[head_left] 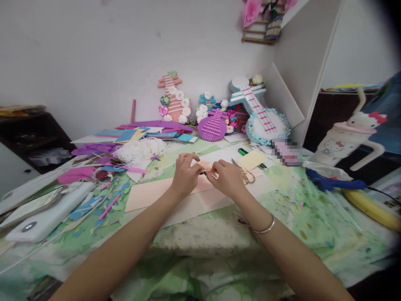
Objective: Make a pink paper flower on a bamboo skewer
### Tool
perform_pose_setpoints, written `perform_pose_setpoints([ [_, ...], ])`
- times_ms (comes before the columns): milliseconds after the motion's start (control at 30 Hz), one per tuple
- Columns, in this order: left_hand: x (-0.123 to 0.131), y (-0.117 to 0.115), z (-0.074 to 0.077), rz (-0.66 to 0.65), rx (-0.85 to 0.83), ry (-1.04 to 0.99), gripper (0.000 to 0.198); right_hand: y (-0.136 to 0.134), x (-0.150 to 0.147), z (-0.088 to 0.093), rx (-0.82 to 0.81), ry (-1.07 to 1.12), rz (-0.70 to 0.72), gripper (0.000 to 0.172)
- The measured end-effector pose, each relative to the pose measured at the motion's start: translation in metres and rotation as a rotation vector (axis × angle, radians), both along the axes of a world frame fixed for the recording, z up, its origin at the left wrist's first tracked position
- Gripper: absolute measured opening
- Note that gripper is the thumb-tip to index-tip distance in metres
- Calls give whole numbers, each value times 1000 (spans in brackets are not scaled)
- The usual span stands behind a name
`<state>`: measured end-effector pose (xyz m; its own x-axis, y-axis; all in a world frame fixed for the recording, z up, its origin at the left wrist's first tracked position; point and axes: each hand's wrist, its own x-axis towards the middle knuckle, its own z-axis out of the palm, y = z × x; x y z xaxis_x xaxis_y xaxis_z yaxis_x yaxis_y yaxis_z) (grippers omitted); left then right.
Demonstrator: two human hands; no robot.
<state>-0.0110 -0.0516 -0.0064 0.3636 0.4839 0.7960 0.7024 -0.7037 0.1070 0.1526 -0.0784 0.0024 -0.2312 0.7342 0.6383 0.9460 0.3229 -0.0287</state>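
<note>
Near the middle of the table my left hand and my right hand pinch a small peach-coloured paper piece between them, one from each side. The fingers cover much of it, and its exact shape is unclear. Beneath my hands and forearms lies a flat peach sheet on paler paper. Gold-handled scissors rest just right of my right hand, close to a pale yellow paper piece. Behind that is a green marker.
Paper-decorated instrument models, including a purple one and a blue-white one, line the wall. Left are white shredded paper, scraps and a white device. A blue glue gun, banana and white cup are right.
</note>
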Motion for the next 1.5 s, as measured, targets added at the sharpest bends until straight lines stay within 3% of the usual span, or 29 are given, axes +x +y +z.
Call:
perform_pose_setpoints([
  [533, -1, 0, 1, 2, 1, -11, 15, 2, 3, -3, 107, -22, 35, 31],
  [1000, 1, -1, 0, 30, 40, 31, 19, 0, 0, -3, 80, -16, 36, 22],
  [1267, 2, -1, -2, 17, 11, 15, 18, -2, 0, -1, 25, -88, 166, 22],
  [1500, 0, 1, -1, -5, 38, -12, 15, -1, 2, -3, 64, -56, 179, 22],
])
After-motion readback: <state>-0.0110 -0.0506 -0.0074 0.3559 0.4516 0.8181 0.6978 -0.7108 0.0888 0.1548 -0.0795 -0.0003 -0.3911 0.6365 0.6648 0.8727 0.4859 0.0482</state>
